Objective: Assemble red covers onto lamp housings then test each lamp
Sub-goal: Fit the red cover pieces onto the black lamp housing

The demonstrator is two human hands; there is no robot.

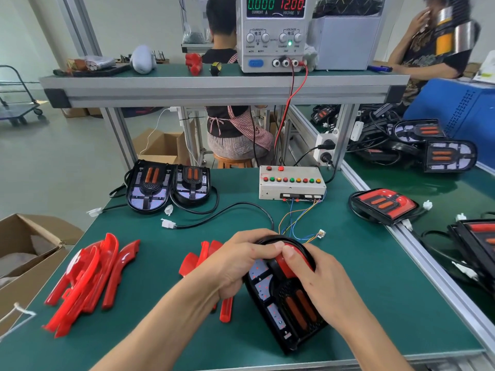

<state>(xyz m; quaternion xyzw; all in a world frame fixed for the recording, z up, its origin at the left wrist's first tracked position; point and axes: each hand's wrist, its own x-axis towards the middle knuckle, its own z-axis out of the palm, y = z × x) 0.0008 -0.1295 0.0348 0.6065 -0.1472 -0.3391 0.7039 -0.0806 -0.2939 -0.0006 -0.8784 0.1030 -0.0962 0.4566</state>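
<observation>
Both hands hide much of a black lamp housing (284,298) at front-centre of green tabletop (150,344). Left hand (241,266) grips its upper edge; right hand (318,279) pinches glossy curved red cover (284,263) w/ thumb on top. Loose red covers (83,279) piled at left.

Red covers (88,277) lie on a green mat (166,330), beside a black housing (278,303) with orange strips.
</observation>
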